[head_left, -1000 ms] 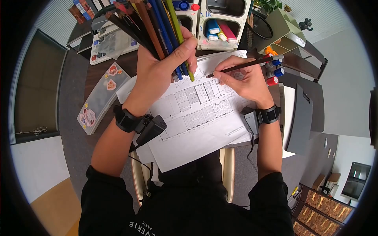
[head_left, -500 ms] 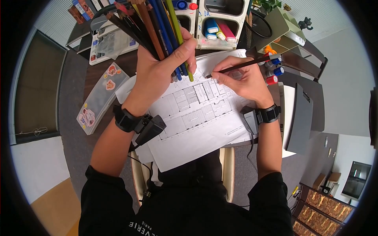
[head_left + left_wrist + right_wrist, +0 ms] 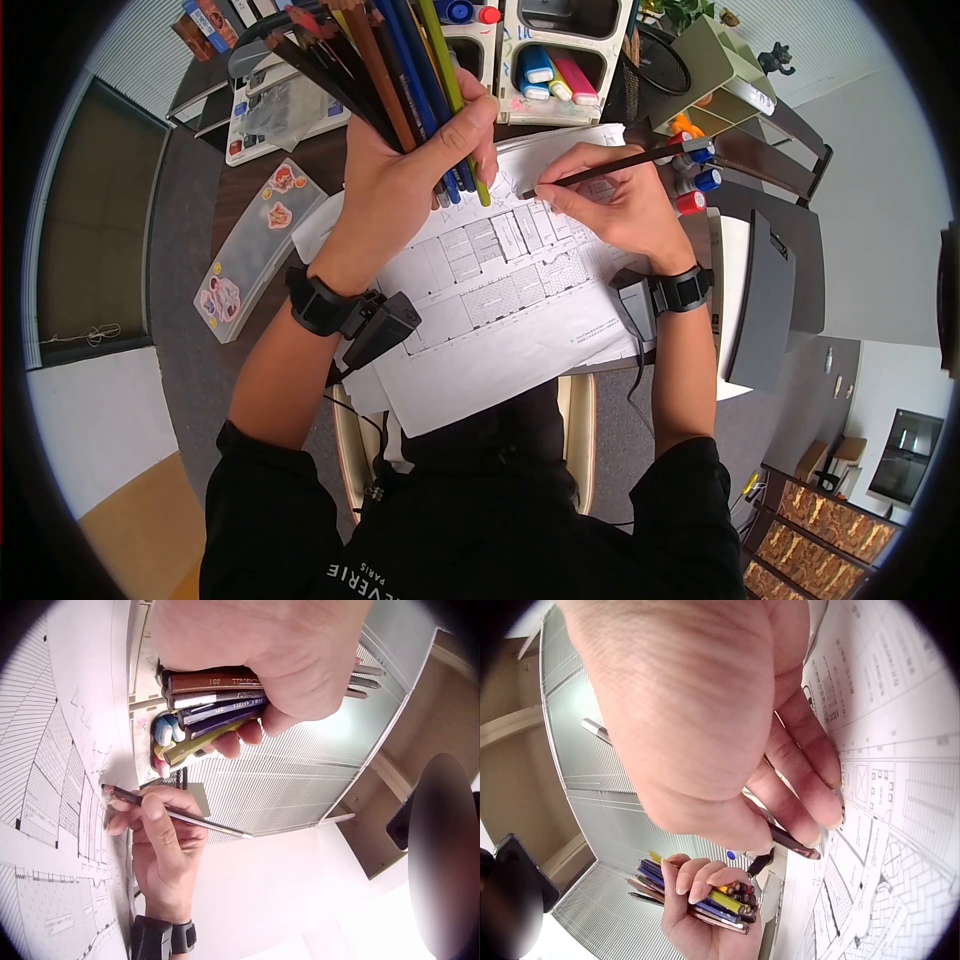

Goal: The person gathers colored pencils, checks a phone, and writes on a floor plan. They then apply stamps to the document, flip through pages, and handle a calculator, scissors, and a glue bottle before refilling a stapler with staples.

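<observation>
The right hand point(image 3: 620, 210) pinches a dark pencil point(image 3: 625, 165), point down at the upper part of the plan sheet point(image 3: 480, 370); I cannot tell whether the tip touches. For clean strokes, a light pinch and fingers steadied on the paper should serve. The left hand point(image 3: 405, 185) grips a pencil bundle point(image 3: 412, 85) above the sheet; best held clear of the tip. The pencil is slim, straight, tilted, silver-grey at its rear. The sheet, printed in black line, lies on the bench point(image 3: 237, 182).
</observation>
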`<action>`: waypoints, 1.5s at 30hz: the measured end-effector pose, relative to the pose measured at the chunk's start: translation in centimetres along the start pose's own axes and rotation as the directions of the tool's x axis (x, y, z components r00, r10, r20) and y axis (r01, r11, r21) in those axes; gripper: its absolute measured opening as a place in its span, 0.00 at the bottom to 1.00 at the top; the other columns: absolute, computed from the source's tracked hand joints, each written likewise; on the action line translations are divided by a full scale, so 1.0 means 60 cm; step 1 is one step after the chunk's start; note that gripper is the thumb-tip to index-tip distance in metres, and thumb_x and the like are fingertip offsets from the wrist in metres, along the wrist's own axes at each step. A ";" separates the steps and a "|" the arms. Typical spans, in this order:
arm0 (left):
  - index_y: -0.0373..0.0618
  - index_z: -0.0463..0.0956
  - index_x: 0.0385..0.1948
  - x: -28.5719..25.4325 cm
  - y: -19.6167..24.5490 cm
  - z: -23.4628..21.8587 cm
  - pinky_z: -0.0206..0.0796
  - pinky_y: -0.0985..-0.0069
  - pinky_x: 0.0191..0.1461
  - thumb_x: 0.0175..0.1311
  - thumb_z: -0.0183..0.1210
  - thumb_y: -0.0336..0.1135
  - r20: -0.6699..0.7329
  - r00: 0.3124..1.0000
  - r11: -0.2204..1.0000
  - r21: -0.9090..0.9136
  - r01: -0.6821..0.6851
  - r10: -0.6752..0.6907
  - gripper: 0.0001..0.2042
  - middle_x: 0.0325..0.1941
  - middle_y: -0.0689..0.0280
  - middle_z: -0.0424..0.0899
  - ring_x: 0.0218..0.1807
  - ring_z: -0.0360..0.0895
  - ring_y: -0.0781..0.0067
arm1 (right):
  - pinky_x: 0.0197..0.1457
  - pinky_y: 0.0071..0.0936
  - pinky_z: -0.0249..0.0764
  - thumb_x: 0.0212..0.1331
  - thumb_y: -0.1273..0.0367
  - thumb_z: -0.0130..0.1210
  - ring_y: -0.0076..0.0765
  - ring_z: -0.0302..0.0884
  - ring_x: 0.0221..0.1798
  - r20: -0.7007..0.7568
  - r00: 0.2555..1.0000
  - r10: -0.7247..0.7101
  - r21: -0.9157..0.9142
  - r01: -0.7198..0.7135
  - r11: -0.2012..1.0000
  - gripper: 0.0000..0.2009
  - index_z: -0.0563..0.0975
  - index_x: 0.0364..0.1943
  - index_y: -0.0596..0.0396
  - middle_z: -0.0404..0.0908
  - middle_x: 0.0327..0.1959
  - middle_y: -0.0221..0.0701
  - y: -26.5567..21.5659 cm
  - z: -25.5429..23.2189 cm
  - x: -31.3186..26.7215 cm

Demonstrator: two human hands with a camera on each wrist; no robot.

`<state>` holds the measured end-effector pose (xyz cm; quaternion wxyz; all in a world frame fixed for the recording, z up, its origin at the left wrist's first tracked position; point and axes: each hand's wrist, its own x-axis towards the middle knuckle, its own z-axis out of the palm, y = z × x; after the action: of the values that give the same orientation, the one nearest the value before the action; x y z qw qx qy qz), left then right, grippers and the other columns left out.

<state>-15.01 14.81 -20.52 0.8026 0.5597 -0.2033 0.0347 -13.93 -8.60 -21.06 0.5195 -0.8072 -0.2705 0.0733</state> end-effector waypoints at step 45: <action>0.41 0.71 0.45 -0.001 0.004 0.000 0.71 0.73 0.36 0.73 0.57 0.36 0.017 1.000 1.000 0.010 0.003 -0.004 0.09 0.26 0.66 0.75 0.28 0.77 0.72 | 0.33 0.25 0.78 0.70 0.67 0.58 0.31 0.84 0.26 -0.208 0.977 0.042 0.376 0.040 0.926 0.13 0.83 0.41 0.67 0.86 0.29 0.42 -0.003 -0.020 0.002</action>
<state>-15.11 14.87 -20.33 0.7982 0.5643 -0.2088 0.0296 -13.40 -9.42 -20.34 0.6909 -0.6955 -0.1938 0.0378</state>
